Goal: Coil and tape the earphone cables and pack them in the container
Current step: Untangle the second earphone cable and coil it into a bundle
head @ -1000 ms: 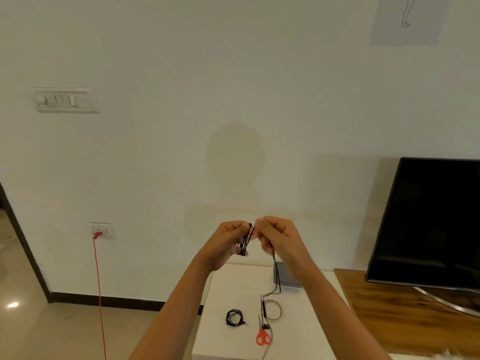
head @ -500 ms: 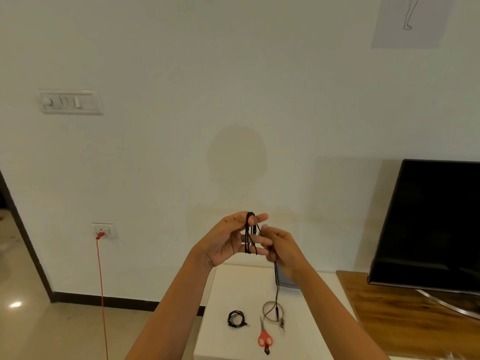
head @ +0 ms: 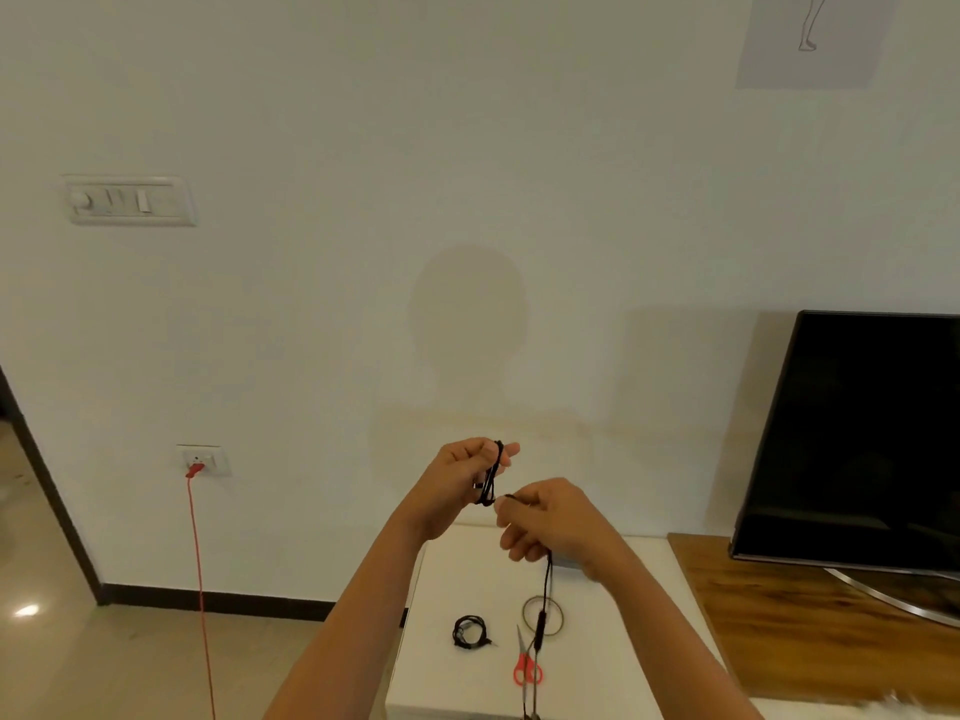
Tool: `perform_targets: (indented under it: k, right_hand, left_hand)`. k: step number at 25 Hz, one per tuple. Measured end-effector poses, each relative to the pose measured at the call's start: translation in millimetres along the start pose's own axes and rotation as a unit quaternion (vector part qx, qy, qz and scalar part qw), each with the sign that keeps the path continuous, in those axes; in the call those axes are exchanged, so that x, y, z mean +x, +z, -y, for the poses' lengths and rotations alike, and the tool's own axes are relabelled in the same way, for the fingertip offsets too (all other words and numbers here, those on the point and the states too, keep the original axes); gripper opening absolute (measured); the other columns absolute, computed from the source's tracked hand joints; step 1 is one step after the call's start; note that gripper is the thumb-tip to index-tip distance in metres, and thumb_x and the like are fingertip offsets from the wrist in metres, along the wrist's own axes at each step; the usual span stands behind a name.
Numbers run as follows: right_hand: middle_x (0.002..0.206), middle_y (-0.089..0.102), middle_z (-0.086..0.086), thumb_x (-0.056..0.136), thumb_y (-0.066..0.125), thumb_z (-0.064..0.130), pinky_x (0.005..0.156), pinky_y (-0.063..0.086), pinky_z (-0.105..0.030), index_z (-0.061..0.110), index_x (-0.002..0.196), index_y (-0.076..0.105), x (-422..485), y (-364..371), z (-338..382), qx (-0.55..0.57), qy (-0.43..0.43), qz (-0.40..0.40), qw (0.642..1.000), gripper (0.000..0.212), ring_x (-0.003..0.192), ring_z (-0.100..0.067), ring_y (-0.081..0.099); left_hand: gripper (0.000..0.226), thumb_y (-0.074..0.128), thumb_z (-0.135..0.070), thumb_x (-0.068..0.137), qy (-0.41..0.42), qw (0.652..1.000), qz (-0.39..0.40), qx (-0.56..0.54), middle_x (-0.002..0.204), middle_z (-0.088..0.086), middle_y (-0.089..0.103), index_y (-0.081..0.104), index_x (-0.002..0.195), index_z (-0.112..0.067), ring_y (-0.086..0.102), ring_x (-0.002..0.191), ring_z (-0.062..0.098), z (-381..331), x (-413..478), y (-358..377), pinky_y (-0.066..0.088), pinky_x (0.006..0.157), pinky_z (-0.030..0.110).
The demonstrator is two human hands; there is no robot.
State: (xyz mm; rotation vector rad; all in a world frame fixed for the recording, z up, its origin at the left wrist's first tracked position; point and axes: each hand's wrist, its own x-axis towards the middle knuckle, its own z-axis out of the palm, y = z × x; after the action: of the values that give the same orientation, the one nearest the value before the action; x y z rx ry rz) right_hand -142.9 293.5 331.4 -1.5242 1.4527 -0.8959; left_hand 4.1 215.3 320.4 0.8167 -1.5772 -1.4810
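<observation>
My left hand [head: 462, 478] is raised in front of the wall with a black earphone cable [head: 492, 475] looped several times around its fingers. Just to the right and lower, my right hand [head: 545, 517] pinches the same cable, whose free end [head: 545, 595] hangs down to the white table [head: 623, 641]. A coiled black earphone [head: 470, 632] lies on the table. A clear tape roll [head: 543, 615] lies behind the hanging cable, with red-handled scissors [head: 527, 665] in front of it. The container is hidden behind my right hand.
A dark TV screen [head: 857, 439] stands on a wooden cabinet [head: 810, 626] at the right. A red cord [head: 200, 589] drops from a wall socket [head: 200, 459] at the left. A switch plate [head: 130, 200] is higher on the wall.
My right hand has dropped down and to the right, drawing the cable off the loops on my left hand. The left hand's fingers have stretched out with the coil around them.
</observation>
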Motion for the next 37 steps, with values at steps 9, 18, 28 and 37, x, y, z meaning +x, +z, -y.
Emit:
perform_targets:
  k: [9,18,28,37]
  right_hand:
    - [0.063,0.066,0.003,0.087,0.062,0.026,0.056,0.049,-0.02,0.017,0.081,0.069,27.6,-36.8,23.0,-0.116,-0.13,-0.123,0.977,0.013,0.053,-0.007,0.057]
    - [0.064,0.065,-0.007,0.09,0.06,0.028,0.052,0.046,-0.026,0.013,0.079,0.069,37.6,8.1,-53.0,0.134,-0.088,-0.012,0.987,0.021,0.052,-0.018,0.058]
    - [0.049,0.049,0.001,0.094,0.053,0.034,0.041,0.039,-0.016,0.003,0.07,0.062,7.7,2.1,-3.8,-0.104,-0.146,-0.095,0.979,0.04,0.04,-0.008,0.04]
    - [0.069,0.07,0.004,0.074,0.076,0.03,0.061,0.051,-0.025,0.021,0.075,0.069,40.0,-42.6,5.6,-0.142,-0.202,-0.123,0.961,0.012,0.065,-0.012,0.063]
  left_hand:
    - [0.023,0.043,-0.014,0.099,-0.066,0.988,0.139,-0.008,0.109,0.013,0.071,0.063,0.089,-0.008,0.061,0.116,0.035,1.4,-15.4,-5.8,0.052,0.085,0.052]
    - [0.025,0.044,-0.025,0.093,0.006,0.958,0.072,-0.276,0.124,0.021,0.063,0.055,0.079,-0.007,0.057,0.119,0.04,-18.3,-12.7,3.1,0.047,0.085,0.067]
    - [0.032,0.044,-0.029,0.1,-0.007,1.0,0.014,0.017,0.101,0.007,0.069,0.066,0.086,-0.01,0.06,0.087,0.02,6.4,-6.3,-3.6,0.046,0.07,0.034]
    - [0.034,0.041,-0.028,0.101,-0.053,0.996,0.064,0.029,0.077,0.007,0.069,0.066,0.086,-0.01,0.063,0.106,0.032,-1.3,-10.7,3.2,0.048,0.075,0.044]
